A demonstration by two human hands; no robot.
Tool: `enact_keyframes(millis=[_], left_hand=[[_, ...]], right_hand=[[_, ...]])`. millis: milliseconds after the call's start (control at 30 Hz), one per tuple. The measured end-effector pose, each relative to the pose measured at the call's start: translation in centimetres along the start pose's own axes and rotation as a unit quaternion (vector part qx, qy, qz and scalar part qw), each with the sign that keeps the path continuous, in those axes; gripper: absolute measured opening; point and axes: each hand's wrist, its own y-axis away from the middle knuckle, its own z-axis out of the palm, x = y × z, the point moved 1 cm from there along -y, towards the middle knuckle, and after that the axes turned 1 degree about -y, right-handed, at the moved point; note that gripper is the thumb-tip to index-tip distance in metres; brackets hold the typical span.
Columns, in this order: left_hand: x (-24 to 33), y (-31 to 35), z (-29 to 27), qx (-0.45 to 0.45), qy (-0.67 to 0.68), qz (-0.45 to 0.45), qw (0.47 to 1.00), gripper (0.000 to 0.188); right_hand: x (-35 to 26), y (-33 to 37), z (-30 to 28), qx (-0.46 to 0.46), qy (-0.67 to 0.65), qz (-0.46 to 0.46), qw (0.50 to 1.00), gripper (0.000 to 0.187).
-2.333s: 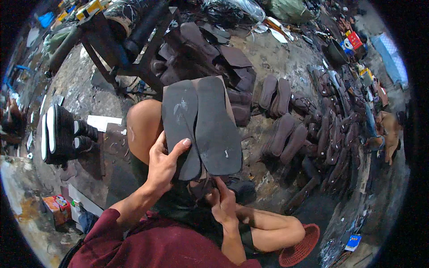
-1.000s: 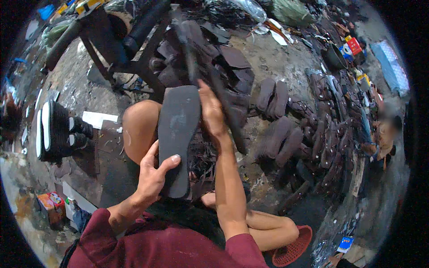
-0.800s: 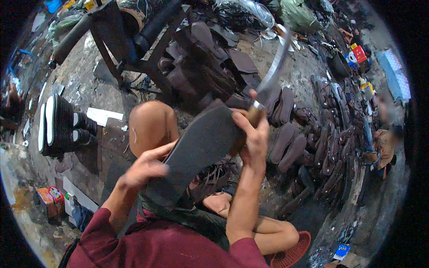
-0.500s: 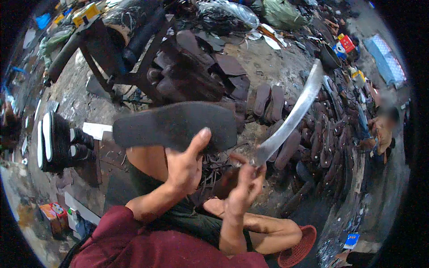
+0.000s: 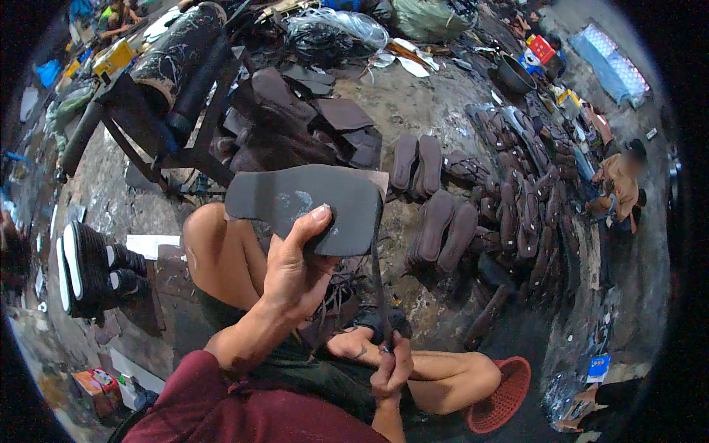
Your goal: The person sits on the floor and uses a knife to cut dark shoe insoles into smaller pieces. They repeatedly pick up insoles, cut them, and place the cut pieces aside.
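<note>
My left hand (image 5: 295,255) grips a dark grey shoe sole (image 5: 292,196), thumb flat on its upper face and fingers beneath. Pale smudges mark the sole near the thumb. Low in front of my body, my right hand (image 5: 391,365) is closed round the lower end of a long knife (image 5: 381,295). Its narrow blade appears nearly edge-on and reaches up to the sole's right edge. A brown sheet edge shows behind the sole's right corner.
Stacked brown soles (image 5: 436,229) and rows of sandals (image 5: 528,207) lie to the right. A metal stand with rollers (image 5: 155,111) stands far left. Black-and-white footwear (image 5: 85,266) sits at left; a red basket (image 5: 502,395) is near my knee. Another person (image 5: 620,177) sits far right.
My right hand has come down toward my body with the knife, whose broad blade was raised to the right before. The sole has shifted and turned slightly in my left hand.
</note>
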Motion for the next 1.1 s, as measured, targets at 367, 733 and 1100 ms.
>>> enact_keyframes(millis=[367,733,1100], left_hand=[[-0.1,0.4,1.7,0.011,0.074,0.019,0.997,0.03],[-0.8,0.8,-2.0,0.007,0.023,-0.014,1.0,0.035],[-0.5,1.5,-2.3,0.008,0.04,-0.065,0.997,0.038]], right_hand=[[0.1,-1.4,5.1,0.076,-0.037,-0.063,0.994,0.044],[-6.6,-8.8,1.4,0.021,-0.024,-0.064,0.997,0.039],[-3.0,-1.8,1.2,0.007,-0.009,-0.069,0.998,0.042]])
